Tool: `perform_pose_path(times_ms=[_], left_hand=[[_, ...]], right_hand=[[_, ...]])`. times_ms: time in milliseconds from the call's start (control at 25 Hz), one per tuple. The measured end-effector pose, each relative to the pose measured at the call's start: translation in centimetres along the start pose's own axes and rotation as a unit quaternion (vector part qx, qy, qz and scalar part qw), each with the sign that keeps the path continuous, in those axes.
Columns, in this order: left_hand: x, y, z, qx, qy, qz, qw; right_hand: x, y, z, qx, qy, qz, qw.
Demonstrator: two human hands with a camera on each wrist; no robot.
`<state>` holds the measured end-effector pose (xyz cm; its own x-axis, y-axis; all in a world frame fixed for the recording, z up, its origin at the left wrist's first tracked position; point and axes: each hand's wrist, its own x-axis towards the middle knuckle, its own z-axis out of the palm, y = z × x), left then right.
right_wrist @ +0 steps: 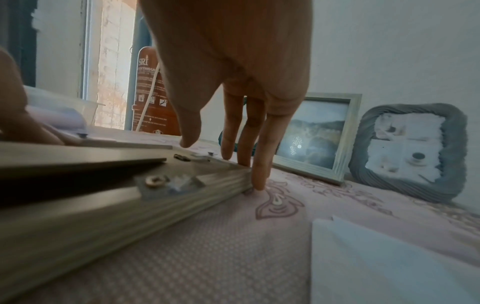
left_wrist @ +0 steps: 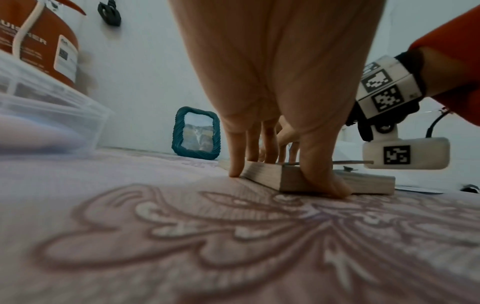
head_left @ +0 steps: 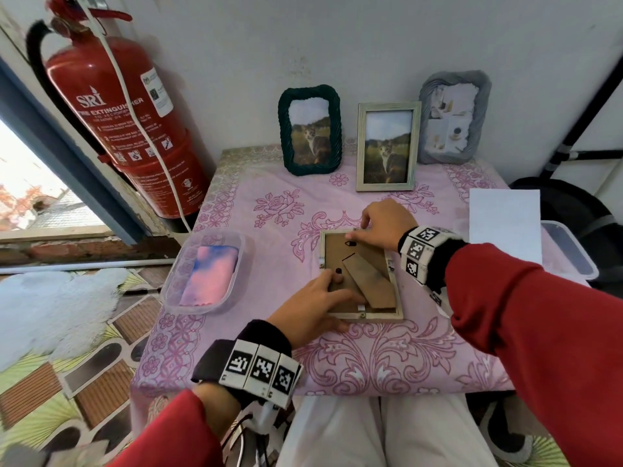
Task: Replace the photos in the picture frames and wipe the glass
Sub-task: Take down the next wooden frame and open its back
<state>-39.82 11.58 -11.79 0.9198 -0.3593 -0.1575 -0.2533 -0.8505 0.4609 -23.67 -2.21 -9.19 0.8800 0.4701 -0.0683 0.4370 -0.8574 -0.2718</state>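
Four picture frames are sitting on the pink-clothed surface [head_left: 236, 332]; three are standing along the wall at the back, namely a dark green rope-edged frame [head_left: 309, 129], a pale wooden frame with a cat photo [head_left: 387, 146] and a grey rope-edged frame [head_left: 453, 117]; the fourth, a pale wooden frame lying face down [head_left: 399, 313], is resting near the middle of the surface with its brown backing board [head_left: 333, 246] and folded easel stand [head_left: 369, 281] facing up.

Both hands are working on that face-down frame; the left hand [head_left: 310, 306] is lying over the near-left corner, its fingers [left_wrist: 237, 152] straight and slightly spread, some resting on the backing and the thumb against the frame's near edge; the right hand [head_left: 384, 224] is reaching over the far edge, its fingers [right_wrist: 255, 144] straight and close together, tips touching the frame's far-right corner and the cloth beside it; neither hand is curling round anything.

By my reading, the step in hand is opening or closing the back; I cannot tell whether the photo inside is old or new. A small metal turn clip [right_wrist: 166, 183] is showing on the frame's right rim, so the next move is likely calling for swivelling such clips while the other hand is steadying the frame. White paper [head_left: 504, 224] is lying to the right, and a clear plastic box [head_left: 175, 291] holding a pink-and-blue cloth [head_left: 212, 274] is waiting to the left, presumably for wiping the glass.
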Motion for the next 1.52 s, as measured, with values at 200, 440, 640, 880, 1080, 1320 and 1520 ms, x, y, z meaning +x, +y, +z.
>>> perform_pose_path(times_ms=[200,440,640,880,1080,1320,1520], left_hand=[[0.1,0.2,0.1,0.025,0.007,0.005,1.0],[0.6,0.4,-0.4,0.023,0.004,-0.013,1.0],[0.6,0.3,-0.3,0.001,0.009,-0.023,1.0],[0.5,0.2,-0.2,-0.034,0.015,-0.036,0.999],[0.3,0.4,-0.2,-0.059,0.021,-0.044,0.997],[0.3,0.4,-0.2,-0.068,0.024,-0.042,0.996],[0.4,0.4,-0.2,-0.067,0.034,-0.044,0.996]], right_hand=[[0.9,0.0,-0.3,-0.013,-0.012,-0.004,1.0],[1.3,0.5,-1.0,0.025,-0.032,-0.027,0.999],[1.2,1.0,-1.0,0.038,-0.03,-0.046,0.998],[1.4,1.4,-0.7,0.054,-0.026,-0.045,0.997],[1.6,1.6,-0.6,0.062,-0.025,-0.042,0.997],[1.9,1.4,-0.9,0.06,-0.029,-0.037,0.997],[1.6,1.5,-0.7,0.068,-0.017,-0.028,0.997]])
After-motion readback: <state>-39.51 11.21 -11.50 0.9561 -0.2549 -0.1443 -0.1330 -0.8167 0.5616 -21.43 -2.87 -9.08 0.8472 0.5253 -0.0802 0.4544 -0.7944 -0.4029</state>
